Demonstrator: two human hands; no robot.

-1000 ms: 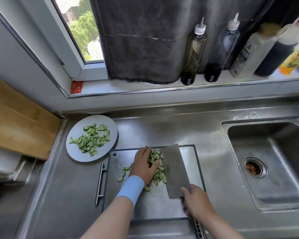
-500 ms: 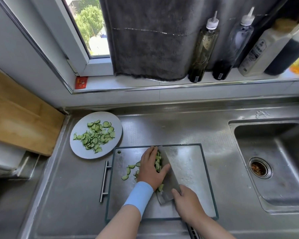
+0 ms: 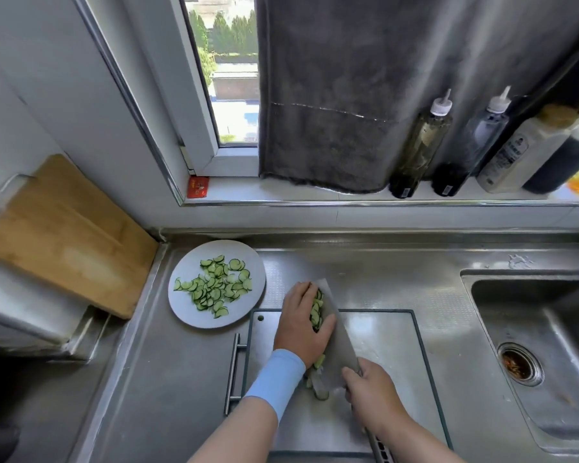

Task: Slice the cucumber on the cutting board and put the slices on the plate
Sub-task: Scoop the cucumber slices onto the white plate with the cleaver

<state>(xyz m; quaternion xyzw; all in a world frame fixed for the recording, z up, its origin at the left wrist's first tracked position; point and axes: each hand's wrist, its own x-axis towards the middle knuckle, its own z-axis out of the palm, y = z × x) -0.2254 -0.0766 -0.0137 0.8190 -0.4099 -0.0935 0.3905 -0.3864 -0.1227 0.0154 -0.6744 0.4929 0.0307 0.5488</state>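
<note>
1. Left hand (image 3: 301, 324): I see flat fingers pressing cucumber slices (image 3: 316, 312) against the tilted cleaver (image 3: 340, 345), above the cutting board (image 3: 388, 355).
2. Right hand (image 3: 371, 396): curled round the cleaver's handle.
3. Plate (image 3: 186, 312): on the bench (image 3: 381, 272), left of the board, carrying more slices.

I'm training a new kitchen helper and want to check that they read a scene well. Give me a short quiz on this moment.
1. True or false: the plate holds cucumber slices.
2. The right hand grips: A a sponge, B the cleaver, C a fork.
3. What does the left hand press against the cleaver's blade?
Key: 1 true; 2 B; 3 a batch of slices.
</note>
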